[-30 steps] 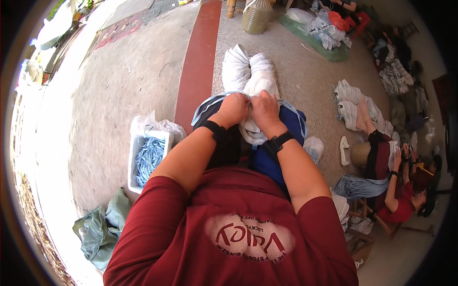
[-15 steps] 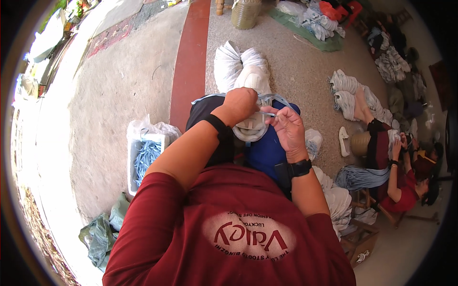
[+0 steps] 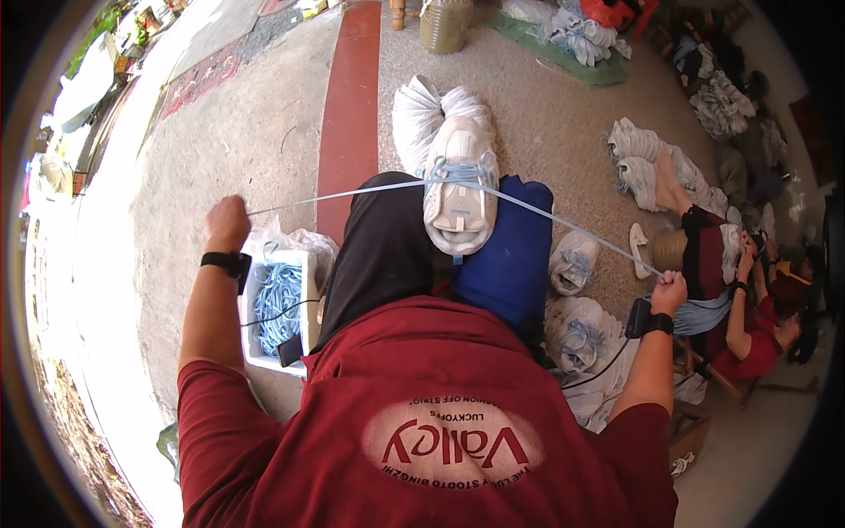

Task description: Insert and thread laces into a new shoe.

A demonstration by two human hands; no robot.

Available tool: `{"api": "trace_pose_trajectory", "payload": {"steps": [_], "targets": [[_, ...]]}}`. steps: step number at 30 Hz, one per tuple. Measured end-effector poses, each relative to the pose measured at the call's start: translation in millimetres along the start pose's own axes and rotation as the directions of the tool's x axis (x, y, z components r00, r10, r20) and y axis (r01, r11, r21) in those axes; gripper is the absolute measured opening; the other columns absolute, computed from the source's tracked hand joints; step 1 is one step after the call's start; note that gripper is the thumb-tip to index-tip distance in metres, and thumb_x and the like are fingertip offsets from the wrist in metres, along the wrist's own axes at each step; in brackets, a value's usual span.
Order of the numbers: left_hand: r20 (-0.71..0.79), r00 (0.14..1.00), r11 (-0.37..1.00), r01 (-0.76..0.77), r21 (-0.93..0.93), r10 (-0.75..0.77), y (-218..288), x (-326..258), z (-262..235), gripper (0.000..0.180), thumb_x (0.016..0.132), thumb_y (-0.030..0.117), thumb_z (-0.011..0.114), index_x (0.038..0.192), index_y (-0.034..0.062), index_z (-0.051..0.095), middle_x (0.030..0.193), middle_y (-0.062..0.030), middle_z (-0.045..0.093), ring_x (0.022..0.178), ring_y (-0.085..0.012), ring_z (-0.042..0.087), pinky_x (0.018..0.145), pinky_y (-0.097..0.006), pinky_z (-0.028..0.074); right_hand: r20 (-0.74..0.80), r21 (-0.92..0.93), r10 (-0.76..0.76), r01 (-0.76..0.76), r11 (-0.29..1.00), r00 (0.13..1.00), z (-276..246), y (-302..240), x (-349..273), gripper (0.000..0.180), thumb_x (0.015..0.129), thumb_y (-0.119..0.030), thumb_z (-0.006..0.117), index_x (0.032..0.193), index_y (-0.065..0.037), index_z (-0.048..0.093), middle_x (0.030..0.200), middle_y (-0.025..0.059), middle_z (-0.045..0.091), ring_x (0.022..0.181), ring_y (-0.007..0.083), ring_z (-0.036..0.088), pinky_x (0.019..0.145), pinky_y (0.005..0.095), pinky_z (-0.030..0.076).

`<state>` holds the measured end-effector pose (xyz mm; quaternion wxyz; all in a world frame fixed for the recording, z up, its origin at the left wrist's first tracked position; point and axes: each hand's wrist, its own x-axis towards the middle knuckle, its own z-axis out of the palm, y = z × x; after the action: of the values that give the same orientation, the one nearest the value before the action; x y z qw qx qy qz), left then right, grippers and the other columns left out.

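Note:
A white sneaker [image 3: 459,189] rests on my lap between my knees, toe pointing away from me. A pale blue shoelace [image 3: 352,194] runs through its eyelets and stretches tight to both sides. My left hand [image 3: 227,222] is a fist on the left end of the lace, held out wide over the floor. My right hand [image 3: 670,290] grips the right end, out past my right knee. Both wrists carry black bands.
A white box of blue laces [image 3: 280,306] stands by my left leg. Wrapped white sneakers [image 3: 576,334] lie by my right leg, and a white sack [image 3: 421,114] lies ahead. Another person in red [image 3: 748,299] sits at the right. Bundles [image 3: 572,31] lie further off.
Both hands were together on the sneaker a second ago. They have swung apart to either side, drawing the lace tight through the shoe.

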<state>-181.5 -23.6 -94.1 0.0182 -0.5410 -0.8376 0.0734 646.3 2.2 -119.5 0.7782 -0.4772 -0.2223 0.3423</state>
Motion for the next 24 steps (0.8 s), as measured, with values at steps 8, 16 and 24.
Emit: {"api": "trace_pose_trajectory", "payload": {"steps": [8,16,24], "targets": [[0.206,0.972,0.982,0.14,-0.123,-0.113,-11.5,-33.9,55.6,0.017,0.075,0.007,0.052,0.087,0.0018,0.063,0.095,-0.0212,0.062,0.093,-0.0377,0.059,0.079,-0.044,0.048,0.318,-0.912,0.304,0.203,0.356,0.898,53.0,55.3,-34.5,0.01,0.07,-0.003,0.062,0.075,-0.004,0.054,0.064,0.0043,0.057,0.054,0.0139,0.054,0.048,0.0281,0.041],[-0.222,0.83,0.701,-0.552,-0.451,0.511,195.8,-19.7,-27.4,0.016,0.073,0.006,0.055,0.087,0.0018,0.06,0.085,-0.0194,0.063,0.085,-0.0356,0.061,0.074,-0.043,0.049,0.841,-0.533,0.216,0.685,0.497,0.497,296.1,99.9,-176.9,0.02,0.069,-0.003,0.065,0.088,-0.001,0.059,0.067,0.0121,0.059,0.064,0.0251,0.059,0.061,0.0338,0.047],[-0.28,0.842,0.56,-0.521,-0.644,0.462,265.3,-19.8,-53.2,0.021,0.076,0.014,0.062,0.091,0.0,0.06,0.077,-0.0179,0.064,0.073,-0.0344,0.062,0.067,-0.04,0.049,0.716,-0.636,0.283,0.429,0.642,0.638,318.9,132.7,-177.9,0.015,0.07,-0.008,0.066,0.081,0.0,0.06,0.068,0.0137,0.06,0.06,0.0261,0.058,0.058,0.0352,0.046]]}}
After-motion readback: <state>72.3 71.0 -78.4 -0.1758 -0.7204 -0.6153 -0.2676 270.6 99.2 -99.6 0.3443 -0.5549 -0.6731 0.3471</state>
